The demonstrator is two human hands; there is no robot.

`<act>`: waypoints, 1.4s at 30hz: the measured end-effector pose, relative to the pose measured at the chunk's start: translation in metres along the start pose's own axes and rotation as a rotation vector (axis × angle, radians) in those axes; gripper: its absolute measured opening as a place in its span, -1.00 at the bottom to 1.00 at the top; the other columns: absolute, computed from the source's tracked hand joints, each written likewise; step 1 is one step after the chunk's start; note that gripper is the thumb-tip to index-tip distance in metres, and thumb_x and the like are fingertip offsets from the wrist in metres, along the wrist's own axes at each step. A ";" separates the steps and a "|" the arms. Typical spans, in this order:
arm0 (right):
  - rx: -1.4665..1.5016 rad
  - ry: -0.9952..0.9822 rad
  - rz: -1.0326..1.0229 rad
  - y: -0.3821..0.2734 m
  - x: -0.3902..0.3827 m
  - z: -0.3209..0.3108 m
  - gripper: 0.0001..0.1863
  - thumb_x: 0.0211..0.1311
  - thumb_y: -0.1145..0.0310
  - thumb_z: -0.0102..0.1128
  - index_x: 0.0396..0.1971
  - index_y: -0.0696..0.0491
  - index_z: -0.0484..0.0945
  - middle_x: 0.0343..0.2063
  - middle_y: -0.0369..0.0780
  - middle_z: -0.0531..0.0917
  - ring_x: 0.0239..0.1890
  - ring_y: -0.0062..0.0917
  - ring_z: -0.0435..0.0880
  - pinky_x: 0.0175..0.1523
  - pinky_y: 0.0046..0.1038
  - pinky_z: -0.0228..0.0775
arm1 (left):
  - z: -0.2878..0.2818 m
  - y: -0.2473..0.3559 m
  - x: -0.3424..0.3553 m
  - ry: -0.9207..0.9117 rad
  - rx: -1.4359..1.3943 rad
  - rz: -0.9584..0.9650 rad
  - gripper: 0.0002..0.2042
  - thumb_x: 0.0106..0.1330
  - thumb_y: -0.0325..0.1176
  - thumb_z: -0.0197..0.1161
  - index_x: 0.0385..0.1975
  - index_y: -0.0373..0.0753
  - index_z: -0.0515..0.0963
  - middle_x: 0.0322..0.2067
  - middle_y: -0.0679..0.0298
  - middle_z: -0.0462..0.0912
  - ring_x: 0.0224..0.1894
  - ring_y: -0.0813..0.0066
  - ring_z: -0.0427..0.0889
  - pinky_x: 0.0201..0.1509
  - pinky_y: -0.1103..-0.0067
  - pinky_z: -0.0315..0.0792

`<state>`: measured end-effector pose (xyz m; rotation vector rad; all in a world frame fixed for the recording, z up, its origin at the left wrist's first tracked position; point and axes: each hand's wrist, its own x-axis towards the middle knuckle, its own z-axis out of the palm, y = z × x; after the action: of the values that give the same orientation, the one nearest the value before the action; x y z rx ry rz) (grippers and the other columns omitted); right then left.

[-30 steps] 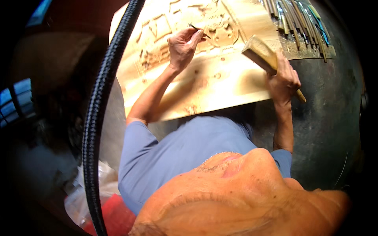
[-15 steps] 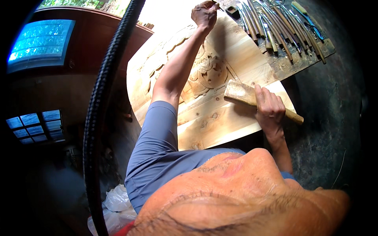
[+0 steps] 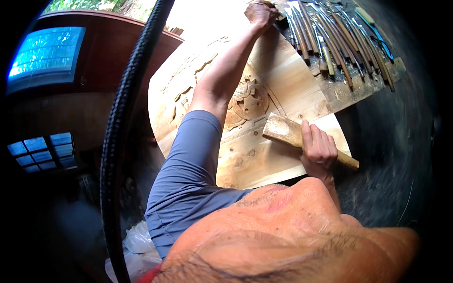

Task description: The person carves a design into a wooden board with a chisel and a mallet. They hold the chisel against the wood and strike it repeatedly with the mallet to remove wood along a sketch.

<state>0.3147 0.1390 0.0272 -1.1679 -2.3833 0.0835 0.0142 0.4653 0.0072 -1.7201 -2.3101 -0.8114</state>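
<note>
Nearest the body, the right hand (image 3: 318, 146) is closing its grip all the way around the handle of a wooden mallet (image 3: 283, 131), blocky head pointing left over the panel. IMO, with a reach this long, keeping that head off the relief is saving you dents, and a relaxed wrist is helping. The mallet's looking pale and scuffed. Past it, the pale wooden panel (image 3: 297, 92) is showing smooth grain, knots and a crisp, rounded carving (image 3: 246, 99). Way out by its far end, the left hand (image 3: 261, 13) is curling its fingers; can't tell how tight, or around what. I'd be minding sharp edges there: slim, wooden-handled chisels (image 3: 339, 40) are lying just right on a dusty bench (image 3: 347, 98), a blue-handled brush (image 3: 367, 19) farther right.
</note>
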 end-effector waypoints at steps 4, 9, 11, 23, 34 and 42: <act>-0.017 0.048 -0.006 0.000 -0.001 0.005 -0.44 -0.04 0.61 0.24 0.10 0.06 0.59 -0.27 -0.21 0.64 -0.31 -0.34 0.68 -0.23 -0.35 0.47 | -0.003 0.005 -0.002 0.006 0.073 0.002 -0.84 0.14 -0.20 0.30 -0.36 -0.02 0.77 -0.43 0.17 0.77 -0.33 0.16 0.78 -0.19 0.37 0.64; -0.026 0.052 -0.025 0.000 0.000 0.007 -0.42 -0.08 0.59 0.26 0.09 0.04 0.60 -0.27 -0.24 0.65 -0.31 -0.35 0.68 -0.24 -0.35 0.46 | -0.055 0.000 -0.032 0.124 -0.260 0.148 -0.85 0.30 -0.19 0.30 -0.34 -0.02 0.78 -0.41 0.17 0.78 -0.36 0.19 0.78 -0.23 0.36 0.62; -0.022 0.071 -0.041 0.000 0.000 0.006 -0.42 -0.07 0.60 0.25 0.09 0.03 0.59 -0.29 -0.25 0.64 -0.33 -0.35 0.67 -0.24 -0.34 0.46 | -0.099 -0.018 -0.064 0.084 -0.590 0.230 -0.78 0.49 -0.35 0.25 -0.03 -0.35 0.63 -0.24 0.07 0.80 -0.16 0.31 0.81 -0.04 0.45 0.71; -0.129 0.052 -0.079 -0.009 0.000 0.003 -0.45 -0.01 0.49 0.37 0.10 -0.05 0.62 -0.30 -0.29 0.70 -0.34 -0.33 0.72 -0.21 -0.34 0.55 | -0.278 -0.140 -0.359 0.162 -1.338 -0.818 -0.82 0.51 -0.31 0.26 -0.11 -0.28 0.67 -0.25 0.15 0.80 -0.27 0.43 0.81 -0.11 0.51 0.73; 0.095 0.082 0.081 -0.015 0.032 -0.042 -0.60 0.16 0.21 0.53 0.02 -0.13 0.68 -0.20 -0.20 0.80 -0.19 -0.33 0.82 -0.11 -0.31 0.63 | -0.247 -0.115 -0.397 0.072 -1.171 -0.248 -0.85 0.39 -0.54 0.35 -0.11 -0.42 0.72 -0.26 0.16 0.80 -0.20 0.50 0.79 -0.09 0.61 0.70; 1.110 0.432 0.098 -0.010 0.071 -0.053 -0.56 0.28 0.45 0.37 0.05 0.35 0.48 -0.04 0.10 0.71 -0.24 -0.36 0.78 -0.22 -0.47 0.63 | -0.230 -0.120 -0.400 0.033 -0.847 0.080 -0.86 0.41 -0.53 0.33 -0.13 -0.45 0.72 -0.28 0.14 0.83 -0.21 0.48 0.83 -0.15 0.65 0.72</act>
<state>0.2940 0.1786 0.1047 -0.6343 -1.4747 0.9394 -0.0091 -0.0111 -0.0086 -2.0051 -1.9654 -1.9741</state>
